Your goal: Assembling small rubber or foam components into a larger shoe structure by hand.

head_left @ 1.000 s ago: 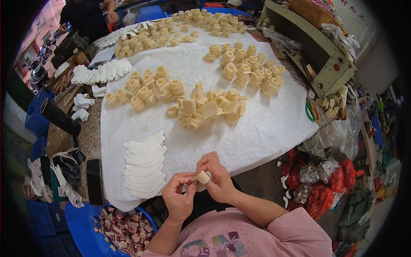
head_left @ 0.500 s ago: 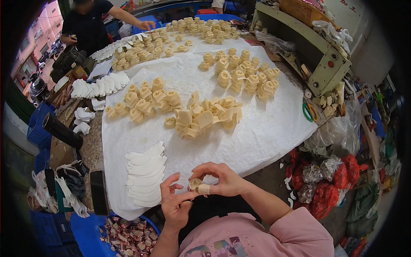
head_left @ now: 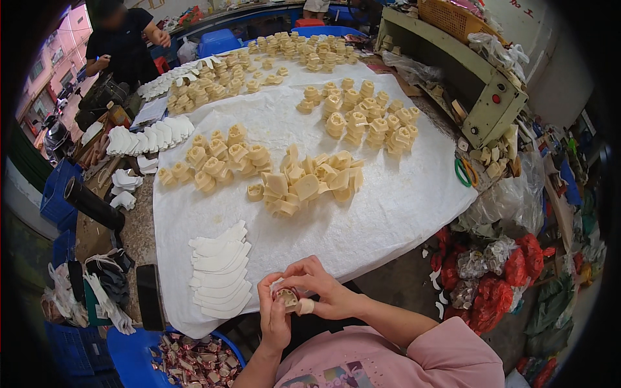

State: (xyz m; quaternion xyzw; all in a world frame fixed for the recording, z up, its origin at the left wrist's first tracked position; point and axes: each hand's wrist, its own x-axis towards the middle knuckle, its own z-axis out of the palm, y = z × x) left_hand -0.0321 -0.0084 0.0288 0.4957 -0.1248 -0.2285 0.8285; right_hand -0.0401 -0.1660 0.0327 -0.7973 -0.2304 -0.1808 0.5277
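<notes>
Fingers of the left hand pinch a small cream-and-red piece at the frame's lower centre; those of the right hand curl over it, but whether they grip cannot be told. Up and left, white strips overlap on a white cloth. Cream parts heap mid-frame; a blue tub stands lower left.
</notes>
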